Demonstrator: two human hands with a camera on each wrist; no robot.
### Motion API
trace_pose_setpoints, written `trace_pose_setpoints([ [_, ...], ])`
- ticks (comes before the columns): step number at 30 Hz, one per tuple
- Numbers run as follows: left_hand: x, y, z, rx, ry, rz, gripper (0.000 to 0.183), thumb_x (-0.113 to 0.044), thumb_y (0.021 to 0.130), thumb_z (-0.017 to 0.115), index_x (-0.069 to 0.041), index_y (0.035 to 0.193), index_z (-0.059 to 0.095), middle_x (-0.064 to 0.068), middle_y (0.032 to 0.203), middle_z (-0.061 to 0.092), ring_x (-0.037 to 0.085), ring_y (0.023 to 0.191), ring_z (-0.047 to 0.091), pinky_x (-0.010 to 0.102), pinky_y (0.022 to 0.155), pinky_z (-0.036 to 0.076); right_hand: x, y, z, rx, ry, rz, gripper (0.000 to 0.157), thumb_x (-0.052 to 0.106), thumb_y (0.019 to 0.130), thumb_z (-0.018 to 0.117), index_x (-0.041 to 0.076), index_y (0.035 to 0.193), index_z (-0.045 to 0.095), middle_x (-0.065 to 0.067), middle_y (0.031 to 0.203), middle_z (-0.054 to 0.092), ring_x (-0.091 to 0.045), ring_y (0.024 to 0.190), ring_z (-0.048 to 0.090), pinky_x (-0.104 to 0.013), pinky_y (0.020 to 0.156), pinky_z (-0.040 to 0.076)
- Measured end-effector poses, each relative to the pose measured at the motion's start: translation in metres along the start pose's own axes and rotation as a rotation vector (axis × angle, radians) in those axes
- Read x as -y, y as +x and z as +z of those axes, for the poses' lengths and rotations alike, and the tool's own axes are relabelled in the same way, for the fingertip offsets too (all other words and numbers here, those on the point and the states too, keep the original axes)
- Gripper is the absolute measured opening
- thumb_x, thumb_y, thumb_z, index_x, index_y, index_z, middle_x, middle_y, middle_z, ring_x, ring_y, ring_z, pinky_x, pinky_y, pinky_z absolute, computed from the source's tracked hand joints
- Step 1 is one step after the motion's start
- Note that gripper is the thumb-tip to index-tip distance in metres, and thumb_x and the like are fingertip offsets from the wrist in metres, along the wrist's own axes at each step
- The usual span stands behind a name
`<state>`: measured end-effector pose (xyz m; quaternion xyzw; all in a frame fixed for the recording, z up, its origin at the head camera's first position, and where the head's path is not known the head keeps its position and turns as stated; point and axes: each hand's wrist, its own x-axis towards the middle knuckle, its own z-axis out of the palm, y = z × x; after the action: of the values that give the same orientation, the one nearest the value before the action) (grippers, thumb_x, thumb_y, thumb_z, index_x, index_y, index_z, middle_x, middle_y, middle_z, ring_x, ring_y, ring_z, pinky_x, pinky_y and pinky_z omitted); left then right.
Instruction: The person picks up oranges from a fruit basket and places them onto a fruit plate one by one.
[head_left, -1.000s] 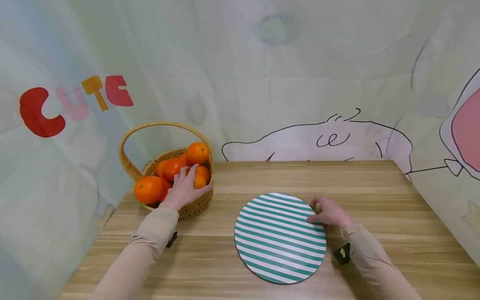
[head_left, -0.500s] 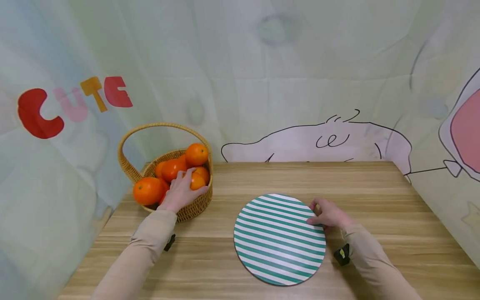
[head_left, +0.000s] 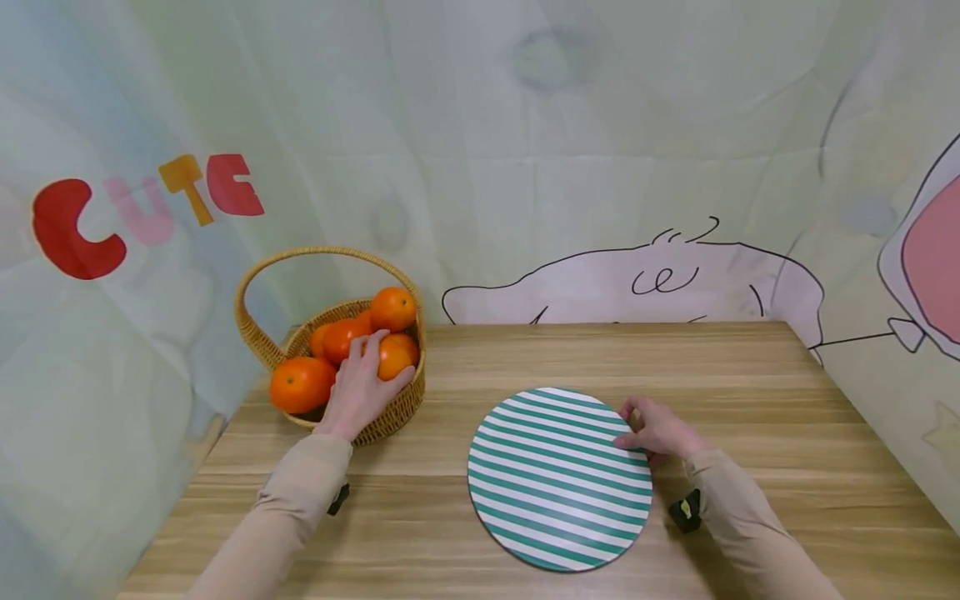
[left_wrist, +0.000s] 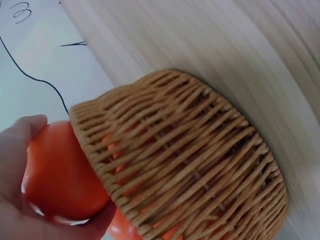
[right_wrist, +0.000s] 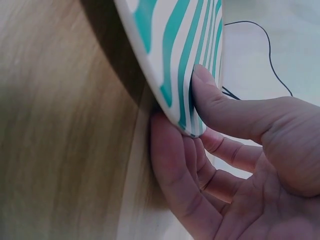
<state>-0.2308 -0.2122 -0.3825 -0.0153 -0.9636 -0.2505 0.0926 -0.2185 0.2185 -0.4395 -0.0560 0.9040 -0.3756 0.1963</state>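
My left hand (head_left: 362,387) is over the wicker basket (head_left: 390,417), its fingers and thumb curled round an orange (head_left: 395,357) near the right rim. In the left wrist view, that orange (left_wrist: 65,172) sits between thumb and fingers beside the basket's woven wall (left_wrist: 190,165). Several more oranges fill the basket, a large one (head_left: 302,385) at its left and another (head_left: 393,309) at the back. My right hand (head_left: 662,431) pinches the right edge of a round, green-and-white striped board (head_left: 558,479). The right wrist view has the thumb on top of the board (right_wrist: 175,55) and the fingers beneath its edge.
The basket's tall arched handle (head_left: 330,250) rises behind the left hand. Everything stands on a wood-grain table (head_left: 750,375). A printed cloth backdrop (head_left: 487,167) closes off the table's back and sides.
My left hand has drawn slightly back, and the orange in its fingers shows more. The large orange at the basket's left has shifted a little. My right hand and the board stay nearly still.
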Motion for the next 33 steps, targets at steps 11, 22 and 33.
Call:
trace_pose_setpoints([
  [11,-0.014,-0.011,0.012,-0.121,-0.088,0.085,0.074,-0.035,0.088,0.073,-0.010,0.148,0.038,0.023,0.140,0.041,0.042,0.122,0.049,0.059,0.098,0.048,0.001,-0.001,0.000,-0.012,-0.018,-0.016,0.033,0.011,0.088,0.076,0.001,0.111,0.054,-0.013,0.086,0.062,-0.021,0.066,0.058,-0.032,0.054,0.053],
  [22,-0.036,-0.019,0.031,-0.070,-0.153,0.107,0.079,-0.036,0.083,0.078,-0.011,0.148,0.038,0.022,0.140,0.046,0.039,0.122,0.049,0.057,0.103,0.045,-0.002,0.001,0.002,-0.014,-0.008,-0.007,0.034,0.011,0.088,0.076,0.000,0.112,0.054,-0.015,0.091,0.062,-0.022,0.072,0.060,-0.034,0.056,0.054],
  [33,-0.058,-0.025,0.052,-0.014,-0.214,0.184,0.079,-0.029,0.081,0.082,-0.006,0.144,0.042,0.016,0.137,0.051,0.036,0.121,0.050,0.052,0.102,0.048,-0.002,0.002,0.002,-0.020,-0.018,0.009,0.035,0.011,0.088,0.076,0.000,0.113,0.054,-0.015,0.093,0.062,-0.022,0.075,0.060,-0.035,0.058,0.056],
])
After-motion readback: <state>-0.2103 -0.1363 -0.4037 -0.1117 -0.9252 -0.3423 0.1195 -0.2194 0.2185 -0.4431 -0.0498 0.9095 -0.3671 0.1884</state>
